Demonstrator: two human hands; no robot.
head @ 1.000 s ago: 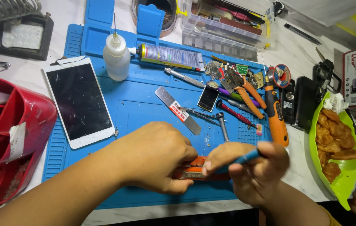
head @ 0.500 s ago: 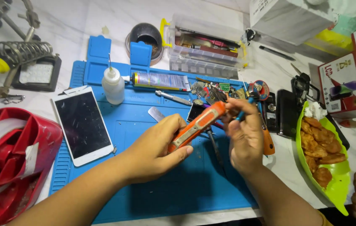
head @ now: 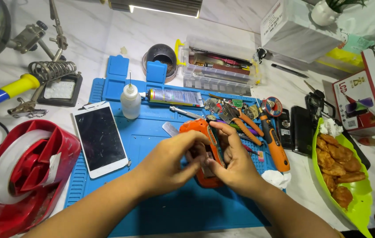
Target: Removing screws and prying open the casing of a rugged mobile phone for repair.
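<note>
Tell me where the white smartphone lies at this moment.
In the head view the white smartphone lies screen up on the left part of the blue mat, between the red tape dispenser and the small white bottle.

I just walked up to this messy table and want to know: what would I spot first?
Right in the middle, the left hand and right hand grip an orange device over the blue mat. At the far left sits a big red tape dispenser, with a white phone lying beside it. On the right, a green dish holds fried snacks.
</note>
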